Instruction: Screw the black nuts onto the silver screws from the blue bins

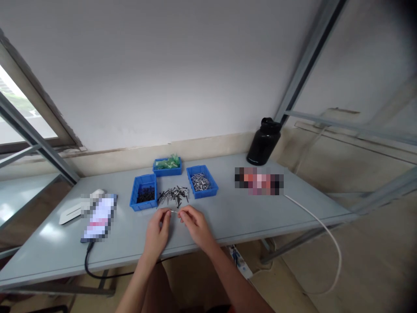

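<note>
Just in front of the loose pile, my left hand (158, 230) and my right hand (196, 226) are close together, both with fingers pinched. A thin, silver metal pin (174, 211) spans the small gap between their fingertips, one end in each hand. Its exact kind is too small to make out. Beyond my hands lies a loose pile of silver and dark metal pins (171, 195). Left of it, a blue bin (134, 201) holds small dark pieces (146, 195). On the right, another blue bin (208, 192) holds many silver pins (200, 182).
Behind the pile is a third blue bin (167, 172) with green plastic packets (167, 163). A phone (100, 215) with a black cable and a white object (71, 213) lie left. A black bottle (263, 143) stands at back right, behind a blurred-out item (259, 181) and white cable (322, 224).
</note>
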Available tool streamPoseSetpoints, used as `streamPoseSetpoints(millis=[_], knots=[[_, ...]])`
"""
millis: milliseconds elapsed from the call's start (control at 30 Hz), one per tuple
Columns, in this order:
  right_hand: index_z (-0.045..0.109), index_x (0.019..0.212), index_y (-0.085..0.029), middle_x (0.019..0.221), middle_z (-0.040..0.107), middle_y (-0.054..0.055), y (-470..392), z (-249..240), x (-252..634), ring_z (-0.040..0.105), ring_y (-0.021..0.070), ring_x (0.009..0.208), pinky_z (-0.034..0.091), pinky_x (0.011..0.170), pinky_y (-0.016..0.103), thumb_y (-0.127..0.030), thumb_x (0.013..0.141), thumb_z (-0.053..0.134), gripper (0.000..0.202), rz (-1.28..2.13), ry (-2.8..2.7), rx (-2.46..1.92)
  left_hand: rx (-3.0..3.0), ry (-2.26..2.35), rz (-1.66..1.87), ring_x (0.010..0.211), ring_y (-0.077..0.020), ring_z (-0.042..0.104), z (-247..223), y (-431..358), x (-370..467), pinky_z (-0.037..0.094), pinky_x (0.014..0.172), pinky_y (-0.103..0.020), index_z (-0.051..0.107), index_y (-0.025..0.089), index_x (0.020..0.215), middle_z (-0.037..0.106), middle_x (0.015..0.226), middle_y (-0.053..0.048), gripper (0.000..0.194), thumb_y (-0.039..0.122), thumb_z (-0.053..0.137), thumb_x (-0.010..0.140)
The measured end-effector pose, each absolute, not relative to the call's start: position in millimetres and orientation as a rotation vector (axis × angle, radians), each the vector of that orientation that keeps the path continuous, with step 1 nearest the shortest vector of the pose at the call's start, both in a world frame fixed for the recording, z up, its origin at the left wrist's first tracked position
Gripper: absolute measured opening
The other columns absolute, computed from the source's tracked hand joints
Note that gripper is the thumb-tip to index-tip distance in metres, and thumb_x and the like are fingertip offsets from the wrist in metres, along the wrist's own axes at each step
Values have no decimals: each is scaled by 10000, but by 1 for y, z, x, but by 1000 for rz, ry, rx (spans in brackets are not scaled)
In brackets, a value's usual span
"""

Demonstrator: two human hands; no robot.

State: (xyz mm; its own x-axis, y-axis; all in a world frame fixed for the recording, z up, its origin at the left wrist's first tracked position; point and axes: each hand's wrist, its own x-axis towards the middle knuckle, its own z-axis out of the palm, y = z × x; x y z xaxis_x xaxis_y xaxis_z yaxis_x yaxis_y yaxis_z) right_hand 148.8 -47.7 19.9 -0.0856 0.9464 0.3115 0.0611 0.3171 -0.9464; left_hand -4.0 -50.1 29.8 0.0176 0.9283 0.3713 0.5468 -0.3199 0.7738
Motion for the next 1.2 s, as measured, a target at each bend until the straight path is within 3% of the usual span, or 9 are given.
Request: streamPoseSetpoints(millis=[200, 333, 433, 500, 567, 700, 767, 933, 1200], knots=[[642, 819, -194, 774, 656, 30, -50, 19, 148, 596, 141, 720, 463, 637, 234, -424, 913, 486, 294, 980, -1441, -979, 1816, 1544, 1277, 758, -187, 644, 29, -48, -5, 519, 743, -322, 672, 175, 973, 704, 854, -63, 323, 416, 468, 906], [654, 885, -192, 768, 659, 47, -41, 17, 151, 588, 146, 664, 464, 573, 238, -468, 902, 488, 322, 971, -1303, -1050, 1833, 1578, 1204, 699, -179, 625, 27, -45, -4, 504, 694, -311, 655, 158, 1037, 688, 790, -53, 337, 404, 465, 907], [627, 1108, -190, 1025, 678, 106, -24, 16, 161, 629, 166, 779, 489, 573, 240, -474, 875, 519, 383, 887, -1222, -1104, 1928, 1562, 1087, 653, -172, 605, 24, -42, -3, 487, 662, -303, 644, 151, 1057, 671, 760, -48, 315, 358, 459, 909], [504, 1329, -218, 1273, 593, 136, -15, 15, 171, 646, 182, 889, 516, 616, 255, -443, 830, 596, 555, 806, -1259, -1142, 1972, 1568, 1053, 702, -181, 622, 20, -41, -3, 496, 700, -316, 637, 155, 1066, 682, 816, -64, 301, 336, 452, 915], [444, 1396, -219, 1290, 582, 147, -11, 12, 180, 650, 179, 867, 531, 656, 284, -385, 803, 646, 648, 732, -1372, -1175, 2031, 1580, 1061, 809, -202, 640, 17, -40, -4, 505, 779, -346, 638, 160, 1053, 691, 902, -85, 279, 315, 449, 918], [609, 1188, -196, 1009, 679, 85, -21, 5, 183, 637, 185, 868, 523, 793, 335, -255, 882, 542, 318, 574, -1642, -1248, 2217, 1601, 1062, 920, -237, 628, 15, -37, -2, 497, 852, -390, 651, 172, 997, 684, 936, -95, 229, 258, 460, 905], [649, 1090, -192, 982, 682, 81, -26, 5, 179, 636, 192, 896, 506, 839, 339, -210, 894, 524, 234, 529, -1784, -1301, 2290, 1611, 1032, 913, -245, 626, 16, -35, -1, 499, 848, -397, 656, 174, 986, 685, 927, -95, 212, 237, 476, 891], [647, 1119, -210, 1084, 671, 97, -25, 9, 168, 612, 217, 1017, 477, 883, 325, -221, 901, 558, 237, 328, -2039, -1388, 2417, 1619, 913, 885, -242, 636, 20, -29, -1, 502, 831, -380, 664, 174, 946, 680, 910, -101, 185, 227, 500, 878], [631, 1132, -187, 1091, 647, 110, -23, 9, 170, 593, 232, 1039, 473, 884, 333, -261, 928, 525, 241, 161, -2210, -1403, 2514, 1614, 632, 814, -247, 638, 27, -8, 3, 478, 748, -331, 659, 185, 795, 668, 838, -108, 127, 252, 564, 847]])
